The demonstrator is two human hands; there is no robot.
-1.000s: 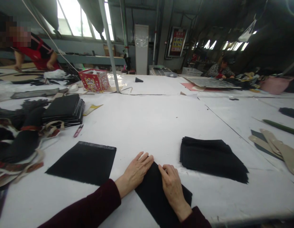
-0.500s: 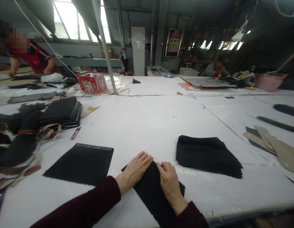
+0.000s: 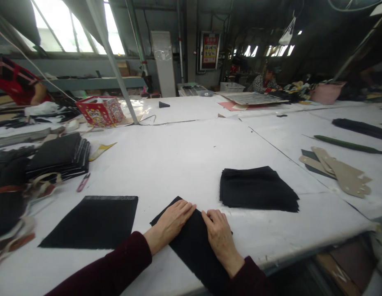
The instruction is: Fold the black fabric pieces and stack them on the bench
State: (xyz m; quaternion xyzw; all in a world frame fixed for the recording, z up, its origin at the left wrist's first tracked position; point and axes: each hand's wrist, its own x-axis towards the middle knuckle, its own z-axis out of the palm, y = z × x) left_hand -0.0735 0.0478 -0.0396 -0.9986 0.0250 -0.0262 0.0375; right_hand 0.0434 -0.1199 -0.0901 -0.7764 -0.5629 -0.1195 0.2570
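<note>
A piece of black fabric (image 3: 193, 246) lies slantwise on the white table in front of me, its lower end running out of view. My left hand (image 3: 174, 218) rests flat across its upper part, fingers stretched out and close together. My right hand (image 3: 220, 234) is at the fabric's right edge, with fingers bent and closed on the cloth; the undersides of the fingertips are hidden. To the left lies a single black fabric panel (image 3: 98, 222) with a greyish strip along its top edge. A stack of black fabric pieces (image 3: 257, 189) sits to the right.
Pink thread snips (image 3: 83, 182) lie beside a folded dark stack (image 3: 58, 156) on the left. Beige pattern pieces (image 3: 341, 170) and a dark green tapered item (image 3: 348, 144) lie right. A red patterned box (image 3: 100, 112) stands near a pole (image 3: 113, 61). Co-workers are farther back.
My view has turned right, shifting the surroundings leftward. More of the fabric's upper left corner shows beyond my left hand. Both hands keep nearly the same place on the cloth.
</note>
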